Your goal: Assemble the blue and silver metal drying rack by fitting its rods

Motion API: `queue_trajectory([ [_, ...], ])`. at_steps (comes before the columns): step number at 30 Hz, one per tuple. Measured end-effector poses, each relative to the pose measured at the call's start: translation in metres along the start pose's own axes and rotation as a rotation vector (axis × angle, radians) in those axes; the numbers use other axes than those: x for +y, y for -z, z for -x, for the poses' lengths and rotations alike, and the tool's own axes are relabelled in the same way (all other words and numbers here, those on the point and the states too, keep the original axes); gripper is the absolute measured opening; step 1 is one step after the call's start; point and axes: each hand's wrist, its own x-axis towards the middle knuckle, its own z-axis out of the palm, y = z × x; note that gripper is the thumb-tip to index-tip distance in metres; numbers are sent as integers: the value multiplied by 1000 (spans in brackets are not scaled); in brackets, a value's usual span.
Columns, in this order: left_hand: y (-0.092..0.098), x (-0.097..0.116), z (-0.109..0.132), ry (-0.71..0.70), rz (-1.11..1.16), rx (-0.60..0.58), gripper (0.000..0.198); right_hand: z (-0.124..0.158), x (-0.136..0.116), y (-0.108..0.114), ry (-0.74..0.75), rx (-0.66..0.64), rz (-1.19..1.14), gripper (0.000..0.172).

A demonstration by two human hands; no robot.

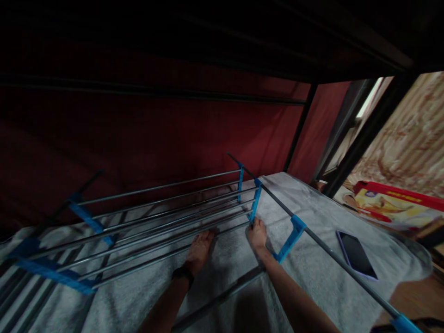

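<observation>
A folding drying rack point(163, 203) with thin metal rods and blue plastic brackets lies over a grey towel-like cloth point(312, 217). My left hand point(199, 249), with a dark band at the wrist, reaches under the rods with its fingers stretched forward on the cloth. My right hand point(257, 233) is closed on the rack's blue bracket point(255, 203) at the rods' right end. Part of the left fingers is hidden behind the rods.
A dark phone point(356, 254) lies on the cloth to the right of the rack's outer rod. A red and yellow box point(391, 203) sits further right. Dark red fabric point(156, 134) and black frame bars rise behind the rack.
</observation>
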Motion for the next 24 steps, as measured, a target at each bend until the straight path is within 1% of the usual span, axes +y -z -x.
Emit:
queue_trajectory([
  [2, 0, 0, 1, -11, 39, -22, 65, 1, 3, -5, 20, 13, 56, 44],
  [8, 5, 2, 5, -2, 152, -36, 63, -2, 13, -14, 76, 13, 141, 35],
  [15, 7, -5, 5, -63, 243, -53, 62, -6, 28, -27, 147, 47, 126, 38],
  [17, 10, -7, 5, -74, 248, -70, 60, -5, 27, -26, 144, 46, 104, 38],
  [19, 14, -8, 7, -65, 240, -80, 56, -3, 21, -19, 137, 34, 76, 37],
  [22, 18, -7, 5, -18, 211, -70, 45, 0, 10, -7, 130, 15, 42, 36],
  [24, 18, -4, 0, 11, 173, -62, 43, -1, 4, -3, 109, 8, 40, 38],
])
